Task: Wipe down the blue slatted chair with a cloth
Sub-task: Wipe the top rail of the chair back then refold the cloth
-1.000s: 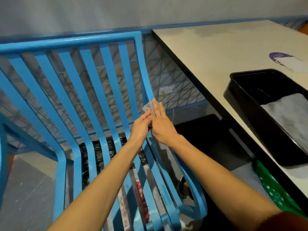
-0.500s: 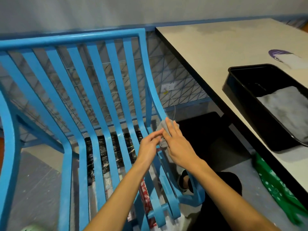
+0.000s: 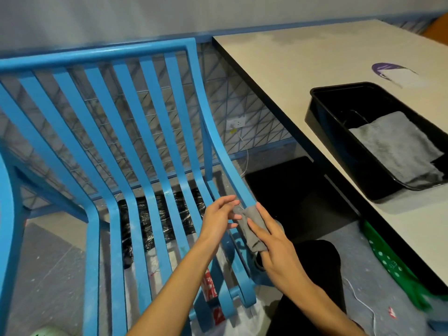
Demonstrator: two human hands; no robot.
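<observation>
The right hand (image 3: pixel 275 247) lies flat with straight fingers, pressing a soft grey cloth (image 3: pixel 251 240) onto the right edge slat of the blue chair (image 3: pixel 155 141). The left hand (image 3: pixel 218 220) is loosely open, its fingertips touching the cloth's top end. The chair's slats are smooth and curved. A shiny black tray (image 3: pixel 322 127) sits on the pale table (image 3: pixel 315 57).

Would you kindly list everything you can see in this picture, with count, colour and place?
chair: one, blue, slatted, left of the table.
cloth: one, grey, on the chair's rightmost slat.
table: one, cream top with black edge, at the right.
tray: one, black, on the table.
folded cloth: one, grey, inside the tray.
wall socket: one, white, behind the chair.
bag: one, green with white dots, under the table.
left hand: one, fingertips at the cloth's upper end.
right hand: one, straight fingers pressing the cloth.
</observation>
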